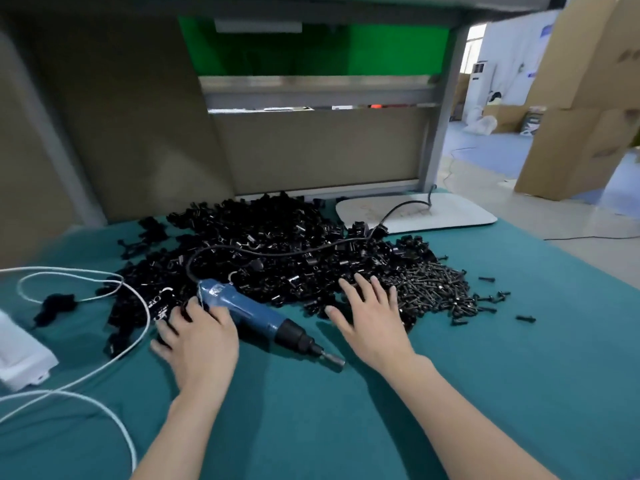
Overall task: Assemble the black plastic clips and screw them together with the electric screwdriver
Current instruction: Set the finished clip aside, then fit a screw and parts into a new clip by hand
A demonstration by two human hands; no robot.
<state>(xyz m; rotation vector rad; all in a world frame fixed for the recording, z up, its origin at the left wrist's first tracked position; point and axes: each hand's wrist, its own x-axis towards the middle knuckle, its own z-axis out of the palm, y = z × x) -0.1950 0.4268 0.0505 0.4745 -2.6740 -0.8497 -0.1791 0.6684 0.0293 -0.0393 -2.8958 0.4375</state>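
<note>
While the electric screwdriver is lying ungrasped on the bench between them, the right grip is hovering released, fingers spread, over the black plastic clips beside the screws, likely seeking parts, and the left grip is reaching into the clips, its state impossible to tell.

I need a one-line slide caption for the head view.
Left hand and right hand reach for the black clips; the electric screwdriver lies between them on green cloth.

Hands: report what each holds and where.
Right hand spreads open over the clips, holding nothing. Left hand: fingertips buried in clips beside the screwdriver; a hold cannot be told.
</note>
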